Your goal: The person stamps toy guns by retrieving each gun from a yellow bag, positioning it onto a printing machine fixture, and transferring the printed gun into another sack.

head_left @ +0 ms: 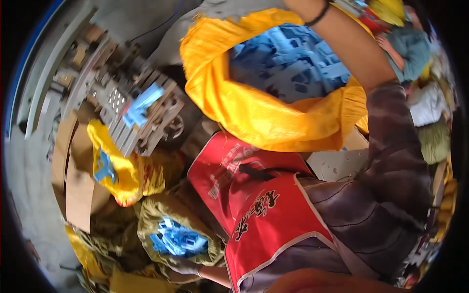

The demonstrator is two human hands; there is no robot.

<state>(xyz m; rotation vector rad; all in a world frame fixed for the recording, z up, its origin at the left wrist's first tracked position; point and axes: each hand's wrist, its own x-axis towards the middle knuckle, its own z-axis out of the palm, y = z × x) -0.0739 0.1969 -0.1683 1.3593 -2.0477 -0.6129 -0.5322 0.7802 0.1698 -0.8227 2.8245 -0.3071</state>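
My right arm reaches up past the large yellow woven sack [264, 115]. Only the heel of my right hand [299, 7] shows beyond a dark wristband. Its fingers are cut off by the upper edge. Inside the sack lie several light-blue plastic pieces [288, 46]. Low in the picture, my left hand [184, 266], in a pale glove, is against the lower rim of an olive sack [151, 215]. Its fingers are blurred and partly hidden, so their grip is unclear. More blue plastic pieces [178, 239] fill that sack. A red apron [273, 205] covers my front.
To the left, a blue pistol-shaped piece [141, 105] lies on a slatted machine bench [168, 95]. Below it, a smaller yellow bag [124, 178] holds another blue piece [104, 166], beside an opened cardboard box [80, 195]. At upper right is another person [410, 51] among sacks.
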